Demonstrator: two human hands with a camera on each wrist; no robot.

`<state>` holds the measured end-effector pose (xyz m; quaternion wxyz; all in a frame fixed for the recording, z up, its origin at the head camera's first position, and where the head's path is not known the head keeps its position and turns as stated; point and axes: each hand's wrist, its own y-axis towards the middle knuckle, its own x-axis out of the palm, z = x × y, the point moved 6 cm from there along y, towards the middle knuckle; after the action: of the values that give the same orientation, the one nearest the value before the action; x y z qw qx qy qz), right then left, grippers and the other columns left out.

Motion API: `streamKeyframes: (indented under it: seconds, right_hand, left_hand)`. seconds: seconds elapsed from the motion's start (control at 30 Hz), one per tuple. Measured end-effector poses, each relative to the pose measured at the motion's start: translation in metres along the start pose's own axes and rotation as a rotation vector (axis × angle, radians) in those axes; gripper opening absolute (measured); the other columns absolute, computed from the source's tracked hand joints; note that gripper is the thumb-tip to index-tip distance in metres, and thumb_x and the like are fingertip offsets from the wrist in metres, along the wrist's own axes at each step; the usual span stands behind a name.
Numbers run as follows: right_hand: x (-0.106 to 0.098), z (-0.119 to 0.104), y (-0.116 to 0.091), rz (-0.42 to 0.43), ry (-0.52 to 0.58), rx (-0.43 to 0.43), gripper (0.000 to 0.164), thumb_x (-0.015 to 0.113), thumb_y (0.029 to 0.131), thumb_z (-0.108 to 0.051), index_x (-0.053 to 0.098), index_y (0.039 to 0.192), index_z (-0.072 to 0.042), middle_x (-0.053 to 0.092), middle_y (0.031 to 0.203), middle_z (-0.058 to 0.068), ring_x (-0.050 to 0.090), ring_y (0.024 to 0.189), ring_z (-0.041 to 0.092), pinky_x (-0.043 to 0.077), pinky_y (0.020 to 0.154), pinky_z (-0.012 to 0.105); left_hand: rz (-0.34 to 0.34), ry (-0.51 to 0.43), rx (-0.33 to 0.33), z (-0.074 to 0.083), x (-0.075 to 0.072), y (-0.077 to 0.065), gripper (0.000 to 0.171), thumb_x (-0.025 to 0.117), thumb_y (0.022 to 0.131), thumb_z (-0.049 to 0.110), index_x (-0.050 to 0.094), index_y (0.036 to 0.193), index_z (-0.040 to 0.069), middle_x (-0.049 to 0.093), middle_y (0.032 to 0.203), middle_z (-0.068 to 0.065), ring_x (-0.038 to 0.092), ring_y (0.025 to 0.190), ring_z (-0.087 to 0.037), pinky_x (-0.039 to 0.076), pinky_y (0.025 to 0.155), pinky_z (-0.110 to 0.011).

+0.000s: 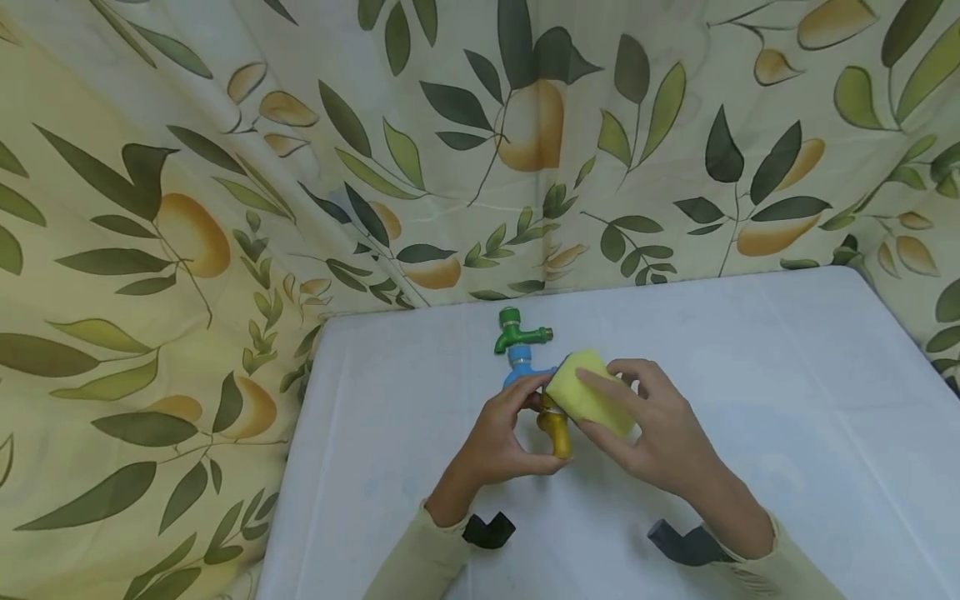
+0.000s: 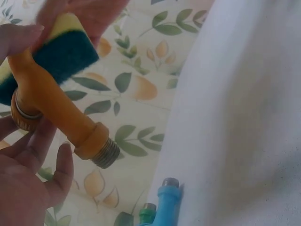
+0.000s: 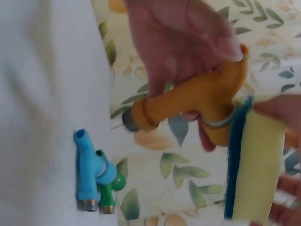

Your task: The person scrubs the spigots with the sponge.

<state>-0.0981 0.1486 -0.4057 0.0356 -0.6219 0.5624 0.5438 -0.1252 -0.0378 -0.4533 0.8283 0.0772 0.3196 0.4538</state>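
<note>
My left hand (image 1: 495, 437) grips an orange-yellow tap (image 2: 56, 101) between thumb and fingers, its threaded metal end pointing out. In my right hand (image 1: 660, 421) is a yellow sponge (image 1: 588, 392) with a dark green scouring side (image 2: 68, 56). That scouring side is right at the tap's round knob end in the right wrist view. Just beyond the hands, a blue tap (image 3: 89, 174) lies on the white table (image 1: 787, 375). Behind it is a green tap (image 1: 517, 333), partly overlapped by the blue one in the right wrist view.
Near each wrist a dark object shows over the table, one on the left (image 1: 490, 531) and one on the right (image 1: 686, 543). A curtain (image 1: 450, 200) printed with leaves and fruit hangs behind the table's far edge and along its left side.
</note>
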Motion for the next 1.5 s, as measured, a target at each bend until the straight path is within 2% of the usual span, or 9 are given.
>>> streamKeyframes:
  seconds: [0.23,0.4,0.53,0.7,0.83,1.0,1.17,1.3,1.5]
  right_hand:
    - [0.002,-0.001,0.000,-0.025,0.015,-0.024,0.049,0.062,0.095,-0.058,0.069,0.131,-0.026,0.061,0.118,0.006,0.050,0.098,0.015,0.049,0.065,0.029]
    - [0.001,-0.007,-0.002,-0.071,0.094,-0.060,0.046,0.072,0.091,-0.049,0.069,0.131,-0.026,0.061,0.119,0.001,0.050,0.101,0.011,0.045,0.068,0.020]
    - [0.000,-0.004,-0.003,-0.044,0.072,-0.040,0.047,0.066,0.094,-0.055,0.070,0.131,-0.026,0.060,0.119,0.003,0.049,0.101,0.011,0.043,0.072,0.018]
    - [0.001,-0.010,-0.003,-0.025,0.139,-0.126,0.045,0.067,0.095,-0.053,0.072,0.128,-0.023,0.062,0.119,0.002,0.051,0.102,0.012,0.043,0.072,0.016]
    - [0.000,-0.009,-0.001,0.018,0.074,-0.112,0.048,0.058,0.098,-0.057,0.072,0.128,-0.023,0.062,0.118,0.005,0.050,0.100,0.013,0.043,0.071,0.017]
    - [0.001,-0.012,-0.002,-0.022,0.131,-0.165,0.045,0.063,0.096,-0.053,0.073,0.128,-0.023,0.063,0.117,0.002,0.052,0.100,0.011,0.043,0.070,0.016]
    - [0.000,-0.011,-0.001,0.003,0.080,-0.132,0.046,0.059,0.097,-0.056,0.072,0.128,-0.024,0.063,0.118,0.002,0.051,0.102,0.012,0.042,0.072,0.016]
    - [0.002,-0.011,-0.003,-0.027,0.135,-0.158,0.045,0.065,0.095,-0.054,0.072,0.128,-0.024,0.063,0.119,0.001,0.053,0.103,0.012,0.042,0.074,0.016]
    - [0.002,-0.007,-0.005,-0.023,0.113,-0.108,0.046,0.068,0.093,-0.051,0.070,0.131,-0.025,0.061,0.120,0.001,0.050,0.104,0.011,0.041,0.075,0.016]
  left_hand:
    - [0.009,0.017,0.008,0.001,-0.001,-0.001,0.098,0.092,0.072,0.014,0.040,0.154,0.008,0.056,0.143,-0.009,0.063,0.109,-0.014,0.056,0.096,-0.025]
    - [0.013,0.016,0.014,0.000,0.000,0.000,0.096,0.092,0.072,0.014,0.041,0.154,0.006,0.055,0.145,-0.010,0.063,0.110,-0.015,0.056,0.095,-0.024]
    - [0.011,0.019,0.007,-0.001,0.000,0.000,0.097,0.092,0.073,0.014,0.040,0.154,0.007,0.054,0.145,-0.009,0.062,0.110,-0.015,0.056,0.095,-0.023]
    - [0.003,0.019,0.023,-0.001,-0.001,0.001,0.099,0.093,0.072,0.014,0.039,0.155,0.008,0.054,0.144,-0.009,0.059,0.115,-0.016,0.056,0.095,-0.024]
    - [0.008,0.013,0.025,-0.002,-0.001,0.001,0.098,0.092,0.072,0.013,0.040,0.155,0.008,0.054,0.144,-0.009,0.059,0.113,-0.016,0.057,0.094,-0.024]
    - [0.013,0.012,0.034,-0.002,-0.002,0.000,0.097,0.093,0.071,0.012,0.041,0.153,0.005,0.054,0.143,-0.010,0.059,0.113,-0.017,0.058,0.093,-0.028]
    - [0.016,0.010,0.040,-0.002,-0.002,0.001,0.096,0.093,0.071,0.012,0.042,0.152,0.004,0.055,0.143,-0.010,0.059,0.112,-0.017,0.058,0.093,-0.029]
    - [0.009,0.013,0.049,-0.001,-0.002,0.001,0.098,0.094,0.070,0.013,0.042,0.153,0.004,0.054,0.143,-0.010,0.060,0.116,-0.018,0.057,0.095,-0.028]
    - [0.010,-0.008,0.033,-0.003,-0.002,0.000,0.099,0.094,0.070,0.013,0.041,0.154,0.008,0.054,0.143,-0.010,0.060,0.117,-0.017,0.055,0.100,-0.028]
